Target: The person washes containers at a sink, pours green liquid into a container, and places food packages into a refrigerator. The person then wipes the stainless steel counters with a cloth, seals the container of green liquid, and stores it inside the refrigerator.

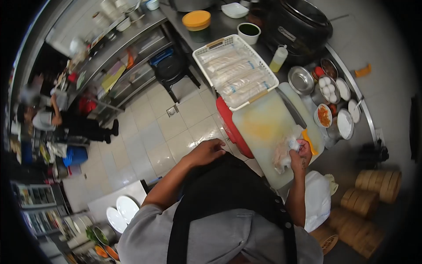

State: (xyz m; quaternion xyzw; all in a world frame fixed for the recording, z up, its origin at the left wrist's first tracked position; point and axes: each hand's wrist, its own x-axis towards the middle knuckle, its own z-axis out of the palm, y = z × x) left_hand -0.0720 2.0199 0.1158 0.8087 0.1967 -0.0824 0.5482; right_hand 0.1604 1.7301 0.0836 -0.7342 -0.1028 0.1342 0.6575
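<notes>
right hand (300,156) is pinched tight around a clear plastic bag (283,155) with something pale inside, too blurry to name; bag's right under my fingers, over the near end of the cutting board (263,143); left hand (204,152) is holding nothing, fingers loosely curled by my apron (220,180); I'd call this step just handling the bag one-handed; imo the next move calls for a steady pinch and a second hand on the loose side; main thing in the way is the knife (293,110), its orange handle just beside my right hand and the blade stretching ahead of it, so a careless sweep could knock it; ahead and left of that hand is a white basket (244,104) of wrapped packs; ahead and right, bowls crowd the desk, like a metal bowl (301,80) and a bowl of orange bits (322,126); behind it, nearer me, there's a white bag (313,200), with bamboo steamers (377,187) off to the right
</notes>
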